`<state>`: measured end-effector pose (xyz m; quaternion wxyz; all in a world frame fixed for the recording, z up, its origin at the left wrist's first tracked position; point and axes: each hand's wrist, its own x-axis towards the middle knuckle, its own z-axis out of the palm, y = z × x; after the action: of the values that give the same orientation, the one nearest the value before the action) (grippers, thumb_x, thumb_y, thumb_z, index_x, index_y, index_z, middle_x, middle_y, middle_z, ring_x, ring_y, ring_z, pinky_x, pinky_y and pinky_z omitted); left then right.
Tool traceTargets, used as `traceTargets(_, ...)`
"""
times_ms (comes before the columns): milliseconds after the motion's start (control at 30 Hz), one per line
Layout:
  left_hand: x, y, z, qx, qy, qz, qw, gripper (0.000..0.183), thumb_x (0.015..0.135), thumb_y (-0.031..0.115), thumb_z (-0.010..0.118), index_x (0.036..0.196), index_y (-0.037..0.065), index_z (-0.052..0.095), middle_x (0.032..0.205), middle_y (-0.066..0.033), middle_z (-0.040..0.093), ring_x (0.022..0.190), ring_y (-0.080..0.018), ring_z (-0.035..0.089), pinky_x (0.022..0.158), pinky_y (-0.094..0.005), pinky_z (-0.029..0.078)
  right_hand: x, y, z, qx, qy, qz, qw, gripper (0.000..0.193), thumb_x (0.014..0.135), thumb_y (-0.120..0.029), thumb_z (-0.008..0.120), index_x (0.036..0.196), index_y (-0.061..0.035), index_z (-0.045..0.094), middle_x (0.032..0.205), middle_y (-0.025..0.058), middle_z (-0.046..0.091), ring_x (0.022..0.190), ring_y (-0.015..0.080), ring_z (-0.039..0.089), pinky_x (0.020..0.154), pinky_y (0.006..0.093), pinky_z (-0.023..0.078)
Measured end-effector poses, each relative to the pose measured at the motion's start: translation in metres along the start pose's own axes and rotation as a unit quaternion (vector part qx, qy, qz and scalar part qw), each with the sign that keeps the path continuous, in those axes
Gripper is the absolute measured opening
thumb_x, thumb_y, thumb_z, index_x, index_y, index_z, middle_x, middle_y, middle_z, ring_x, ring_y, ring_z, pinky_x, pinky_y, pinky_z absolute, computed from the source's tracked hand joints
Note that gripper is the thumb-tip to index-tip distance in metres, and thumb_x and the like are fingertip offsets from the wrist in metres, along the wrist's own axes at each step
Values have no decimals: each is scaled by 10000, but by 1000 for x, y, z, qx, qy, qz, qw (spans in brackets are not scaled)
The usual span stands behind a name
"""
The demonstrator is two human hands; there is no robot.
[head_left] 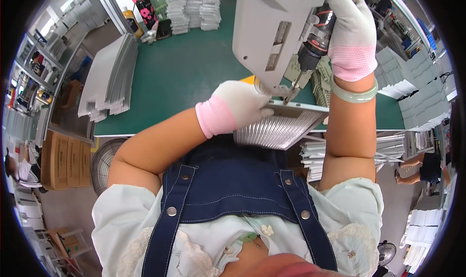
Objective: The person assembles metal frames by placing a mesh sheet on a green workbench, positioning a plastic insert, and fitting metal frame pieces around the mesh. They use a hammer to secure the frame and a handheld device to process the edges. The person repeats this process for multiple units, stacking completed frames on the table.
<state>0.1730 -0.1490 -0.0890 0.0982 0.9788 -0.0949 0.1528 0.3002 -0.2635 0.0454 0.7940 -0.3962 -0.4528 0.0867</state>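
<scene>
My right hand [350, 32], in a white glove with a pink cuff, wraps round a black and red cordless drill [318, 37]. The drill's bit points down at a small metal bracket [290, 91] at the bottom of a white housing [257, 44]. My left hand [242, 102], gloved alike, has its fingers closed at the edge of a silver ribbed panel [276, 129], just below the housing. This panel sticks out past the table's front edge, towards my apron. The left fingertips are partly hidden against the panel and housing.
On the green table [189, 63], grey-white panels [109, 75] are stacked at left. Clear plastic trays [194, 8] and bottles [131, 21] stand at the back. Light-coloured small parts [320, 83] lie behind the bracket. White strips [313, 155] are piled below the table's right side.
</scene>
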Motion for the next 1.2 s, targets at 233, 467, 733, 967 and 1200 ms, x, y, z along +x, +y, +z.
traceTargets(233, -22, -8, -5, -45, 3, 1, 999, 233, 832, 304, 673, 836, 80, 613, 740, -136, 624, 720, -350, 631, 651, -444, 504, 39, -29, -23, -84, 43, -84, 992, 126, 896, -110, 635, 1010, -65, 606, 853, -6, 634, 732, 86, 602, 685, 233, 494)
traceTargets(467, -95, -10, -65, -41, -76, -67, 994, 189, 822, 215, 686, 952, 78, 667, 826, -142, 663, 767, -342, 646, 681, -420, 518, 51, -23, -77, -196, 76, -77, 975, 273, 839, -228, 737, 1035, -59, 650, 834, 1, 656, 689, 75, 599, 608, 237, 479)
traceTargets(733, -247, -64, -134, -230, 264, -278, 894, 300, 851, 218, 723, 1045, -2, 658, 955, -49, 666, 875, -161, 627, 768, -303, 504, 63, -20, -135, -291, 134, -27, 947, 257, 900, -225, 681, 1076, -43, 635, 880, 5, 662, 700, 66, 577, 635, 216, 467)
traceTargets(967, -203, -62, -69, -259, 208, -319, 888, 311, 930, 191, 660, 1091, -75, 650, 789, -4, 620, 742, -80, 526, 679, -253, 447, 63, -9, -121, -441, 151, -84, 881, 344, 923, -205, 662, 1179, 18, 611, 951, 57, 678, 836, 119, 636, 770, 255, 487)
traceTargets(1200, -198, -114, -13, -209, 327, -330, 860, 277, 924, 157, 666, 1136, -21, 661, 828, -67, 678, 732, -122, 610, 689, -270, 499, -63, 118, -129, -722, -60, 134, 676, 415, 872, -336, 658, 1078, 23, 635, 1090, 236, 654, 981, 404, 632, 894, 432, 487)
